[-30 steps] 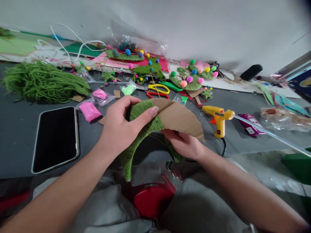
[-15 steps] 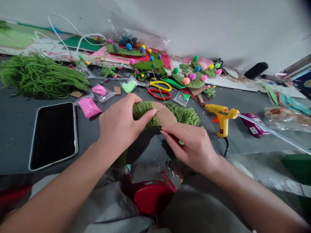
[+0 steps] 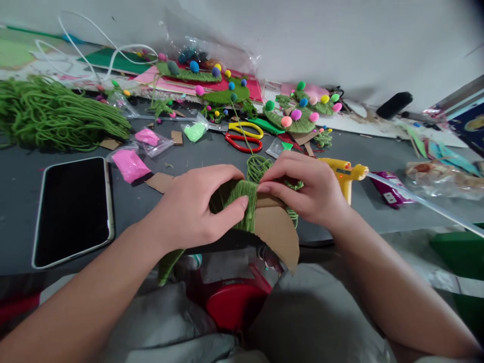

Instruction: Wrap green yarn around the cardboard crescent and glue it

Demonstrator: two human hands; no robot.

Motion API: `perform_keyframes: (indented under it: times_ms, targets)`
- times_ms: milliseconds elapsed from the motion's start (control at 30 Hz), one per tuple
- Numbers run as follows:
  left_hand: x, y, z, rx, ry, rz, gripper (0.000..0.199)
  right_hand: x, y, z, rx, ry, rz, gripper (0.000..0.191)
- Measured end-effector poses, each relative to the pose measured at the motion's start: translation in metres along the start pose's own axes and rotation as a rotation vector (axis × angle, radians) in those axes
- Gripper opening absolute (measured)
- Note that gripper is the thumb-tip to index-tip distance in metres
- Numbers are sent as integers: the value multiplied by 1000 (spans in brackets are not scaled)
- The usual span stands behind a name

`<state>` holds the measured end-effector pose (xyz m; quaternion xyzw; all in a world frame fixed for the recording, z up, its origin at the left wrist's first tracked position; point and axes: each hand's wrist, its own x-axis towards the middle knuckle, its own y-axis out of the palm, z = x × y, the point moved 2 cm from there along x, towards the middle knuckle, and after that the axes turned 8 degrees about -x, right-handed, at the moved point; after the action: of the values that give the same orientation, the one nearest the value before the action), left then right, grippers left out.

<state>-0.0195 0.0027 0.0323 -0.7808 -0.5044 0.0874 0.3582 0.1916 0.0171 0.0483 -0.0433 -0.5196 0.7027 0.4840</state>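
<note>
A curved cardboard piece (image 3: 278,229) is partly wrapped in green yarn (image 3: 247,204); its right end is bare brown. My left hand (image 3: 200,206) grips the wrapped part, thumb on the front and fingers behind. My right hand (image 3: 306,189) pinches at the upper edge of the cardboard, where the wrapping ends; the yarn strand in its fingertips is mostly hidden. Behind the hands lies a loose heap of green yarn (image 3: 259,166), partly covered by my right hand. Scissors with red and yellow handles (image 3: 245,137) lie just beyond it.
A phone (image 3: 73,209) lies at left, below a large green yarn bundle (image 3: 56,116). Pink clay packets (image 3: 130,165) are near it. At right are a yellow glue gun (image 3: 346,174) and a purple packet (image 3: 393,189). Pompom-decorated green pieces (image 3: 297,118) lie along the back.
My right hand has moved from the cardboard's lower edge up to its upper edge. The cardboard has tilted, its bare end now pointing down to the right.
</note>
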Motion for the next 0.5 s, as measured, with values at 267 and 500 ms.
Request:
perform_keyframes:
  times_ms: [267, 500]
  targets:
    - [2, 1, -9, -96, 15, 29, 24, 6, 12, -11, 435, 181, 88, 23]
    - [2, 2, -5, -247, -77, -180, 25, -1, 25, -9, 517, 304, 104, 25]
